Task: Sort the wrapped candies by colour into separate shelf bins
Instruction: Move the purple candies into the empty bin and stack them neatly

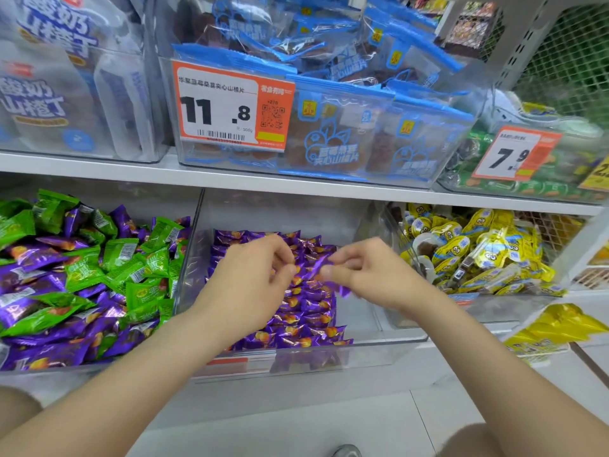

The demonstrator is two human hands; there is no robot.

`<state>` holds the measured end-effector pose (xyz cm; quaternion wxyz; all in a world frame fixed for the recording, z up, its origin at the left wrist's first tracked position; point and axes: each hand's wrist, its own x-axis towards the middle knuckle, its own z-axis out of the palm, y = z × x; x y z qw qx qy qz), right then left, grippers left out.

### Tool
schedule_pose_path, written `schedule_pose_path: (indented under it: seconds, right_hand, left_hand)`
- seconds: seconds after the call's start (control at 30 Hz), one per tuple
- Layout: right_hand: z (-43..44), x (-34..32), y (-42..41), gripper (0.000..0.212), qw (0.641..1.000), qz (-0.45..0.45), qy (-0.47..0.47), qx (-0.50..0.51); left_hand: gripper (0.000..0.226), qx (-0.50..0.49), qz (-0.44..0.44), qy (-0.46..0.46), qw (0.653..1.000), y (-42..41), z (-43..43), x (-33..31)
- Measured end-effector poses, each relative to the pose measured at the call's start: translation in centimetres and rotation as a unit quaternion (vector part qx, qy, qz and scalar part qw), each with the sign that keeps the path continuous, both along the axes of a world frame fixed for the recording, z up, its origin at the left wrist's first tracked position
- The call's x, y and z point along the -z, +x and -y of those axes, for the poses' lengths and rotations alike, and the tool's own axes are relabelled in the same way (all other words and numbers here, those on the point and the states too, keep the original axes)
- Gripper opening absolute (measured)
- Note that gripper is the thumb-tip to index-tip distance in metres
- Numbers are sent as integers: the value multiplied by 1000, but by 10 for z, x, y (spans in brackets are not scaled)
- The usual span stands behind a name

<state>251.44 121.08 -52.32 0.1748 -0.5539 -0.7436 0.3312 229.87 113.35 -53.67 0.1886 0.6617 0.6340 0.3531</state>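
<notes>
A clear middle bin (pixel 389 344) on the lower shelf holds neat rows of purple wrapped candies (pixel 306 311). To its left another clear bin (pixel 99 371) is heaped with mixed green candies (pixel 118 255) and purple candies (pixel 49 328). Both my hands hover over the middle bin. My right hand (pixel 365 275) pinches a purple candy (pixel 318 263) that stretches toward my left hand (pixel 253 278), whose fingertips touch its other end.
A bin of yellow wrapped snacks (pixel 474 252) stands to the right. The upper shelf (pixel 230 179) carries blue snack bags (pixel 346 133) behind an orange price tag (pixel 230 107), and white bags (pixel 66 94) at left. Pale floor tiles (pixel 296 423) lie below.
</notes>
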Motion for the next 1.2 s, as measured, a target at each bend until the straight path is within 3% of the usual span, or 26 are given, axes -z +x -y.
schedule_pose_path:
  seconds: [0.07,0.13,0.43,0.73,1.2]
  right_hand:
    - [-18,7,17,26,969,146,183,77]
    - [-31,13,26,20,941,211,250,90]
    - [-57,34,-4,25,880,428,207,-7]
    - [-83,64,-12,14,896,378,229,-32]
    - [-105,68,-15,35,901,346,260,14]
  left_hand:
    - [6,40,-76,2,996,2,1,4]
    - [11,79,-97,-12,992,5,1,8]
    - [13,154,-174,-69,970,8,0,9]
    - [14,161,-204,-57,964,3,2,9]
    - [15,155,-217,-46,963,2,8,5]
